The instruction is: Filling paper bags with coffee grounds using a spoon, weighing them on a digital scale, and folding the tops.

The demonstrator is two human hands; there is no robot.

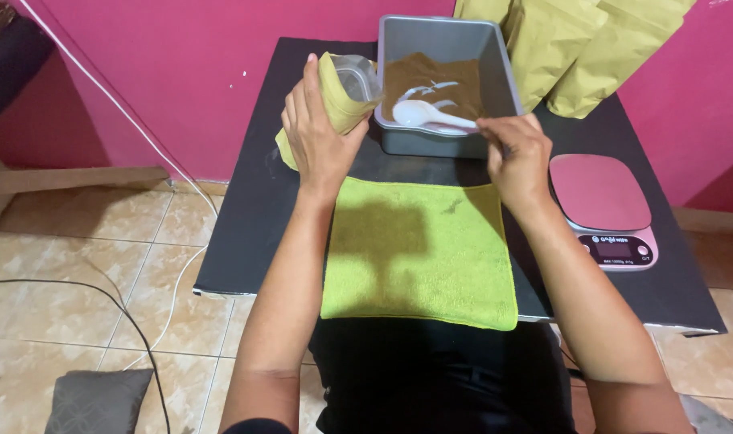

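A soft olive-yellow pouch [340, 95] with a clear open mouth is held upright by the left hand [318, 133], fingers wrapped around its side, just left of the grey rectangular tub [507, 68]. Fine brown powder [431, 76] fills the tub's far half. A glossy white plastic spoon [431, 118] lies inside the tub; its handle is pinched by the right hand [517, 157] at the tub's near rim. A fuzzy lime cloth [418, 253] is spread on the black surface [250, 209] in front of the tub. A pink scale [603, 201] sits to the tub's right.

Grey tray [503, 68] of brown powder [431, 76], white spoon [427, 116], lime-green cloth [418, 249], pink scale [603, 197]
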